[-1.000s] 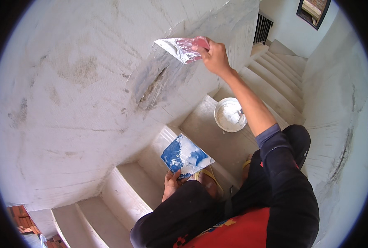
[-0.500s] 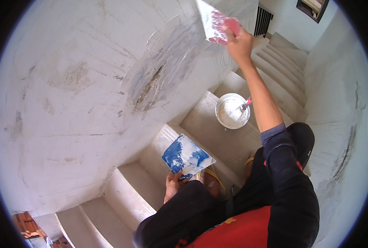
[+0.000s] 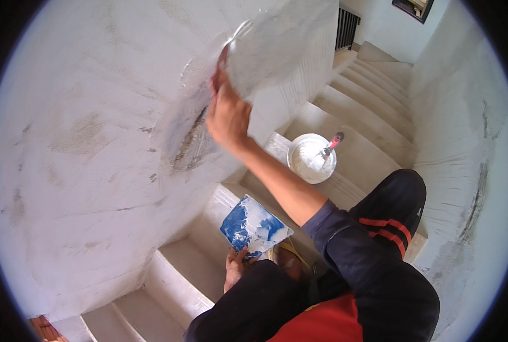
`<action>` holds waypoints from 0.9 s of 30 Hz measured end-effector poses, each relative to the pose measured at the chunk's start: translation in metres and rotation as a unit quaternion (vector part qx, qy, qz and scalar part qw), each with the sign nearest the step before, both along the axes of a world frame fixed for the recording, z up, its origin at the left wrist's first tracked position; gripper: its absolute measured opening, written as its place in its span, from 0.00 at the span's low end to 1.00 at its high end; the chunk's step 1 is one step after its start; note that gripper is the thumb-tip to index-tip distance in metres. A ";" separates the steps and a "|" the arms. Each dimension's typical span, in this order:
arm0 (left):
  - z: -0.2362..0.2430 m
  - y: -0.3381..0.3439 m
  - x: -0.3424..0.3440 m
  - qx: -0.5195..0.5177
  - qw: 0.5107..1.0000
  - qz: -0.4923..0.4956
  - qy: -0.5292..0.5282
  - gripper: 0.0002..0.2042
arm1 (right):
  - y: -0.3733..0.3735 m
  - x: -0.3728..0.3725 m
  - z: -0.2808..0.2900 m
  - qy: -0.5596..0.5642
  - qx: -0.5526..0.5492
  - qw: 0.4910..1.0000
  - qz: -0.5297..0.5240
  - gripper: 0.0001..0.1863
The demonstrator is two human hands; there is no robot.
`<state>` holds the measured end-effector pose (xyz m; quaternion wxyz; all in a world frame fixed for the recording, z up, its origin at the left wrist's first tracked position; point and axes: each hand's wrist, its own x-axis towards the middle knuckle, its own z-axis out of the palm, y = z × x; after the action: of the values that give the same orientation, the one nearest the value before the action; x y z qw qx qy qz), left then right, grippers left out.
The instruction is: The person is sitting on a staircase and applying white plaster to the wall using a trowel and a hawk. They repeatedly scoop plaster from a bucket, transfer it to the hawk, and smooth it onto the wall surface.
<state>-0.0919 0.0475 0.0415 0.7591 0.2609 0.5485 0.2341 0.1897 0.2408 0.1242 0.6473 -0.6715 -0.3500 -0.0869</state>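
My right hand (image 3: 228, 117) grips a reddish spreader (image 3: 221, 65), seen nearly edge-on and blurred against the wall (image 3: 88, 74) on my left, at the side of a smooth grey patch of filler (image 3: 276, 45). A rough, dark crack (image 3: 188, 139) runs below that hand. Low in the middle, my left hand (image 3: 235, 268) holds a blue board (image 3: 235, 222) smeared with white paste by its near edge, above my foot. A white bucket of paste (image 3: 310, 166) stands on a step beyond it, with a red-handled putty knife (image 3: 337, 139) in it.
Concrete stairs (image 3: 362, 128) run to a turn at upper right and past me to lower left. A marked wall (image 3: 453, 188) bounds the right. A dark railing (image 3: 346, 28) and framed opening (image 3: 412, 7) are at the top. My knees take up the lower middle. Reddish bricks (image 3: 47, 329) show lower left.
My right hand has swung down and left with the spreader, which has turned edge-on at the wall. The smooth patch looks wider. My left hand and board sit slightly lower in view.
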 end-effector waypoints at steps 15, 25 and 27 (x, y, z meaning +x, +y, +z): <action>0.013 0.001 0.005 -0.009 1.000 -0.002 -0.004 0.14 | -0.033 0.168 -0.004 0.134 0.081 0.988 0.005 0.15; 0.017 0.001 0.002 -0.010 1.000 0.014 0.002 0.14 | -0.040 0.096 -0.019 0.025 -0.004 0.996 0.082 0.13; 0.018 -0.001 0.004 -0.013 1.000 0.016 0.001 0.14 | -0.052 0.073 -0.024 -0.026 -0.059 0.993 0.098 0.12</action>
<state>-0.0881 0.0468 0.0596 0.7579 0.2428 0.5565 0.2387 0.2630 0.1885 0.1007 0.6027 -0.6687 -0.4350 -0.0197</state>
